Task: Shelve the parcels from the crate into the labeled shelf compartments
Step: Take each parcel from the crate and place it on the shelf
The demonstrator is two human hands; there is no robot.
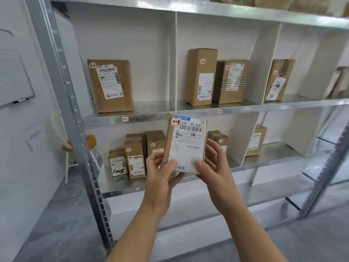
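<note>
I hold a flat brown parcel upright in front of the metal shelf, its white shipping label facing me and a small red tag reading 1-3 at its top left corner. My left hand grips its lower left edge, thumb on the label. My right hand grips its lower right edge. The upper row has compartments tagged 1-1 and 1-2 on the shelf lip. A third compartment to the right holds one leaning parcel. The crate is out of view.
Compartment 1-1 holds one brown box; 1-2 holds two boxes. The lower row holds several small parcels behind my hands. White dividers separate the compartments. A whiteboard and a stool stand at the left.
</note>
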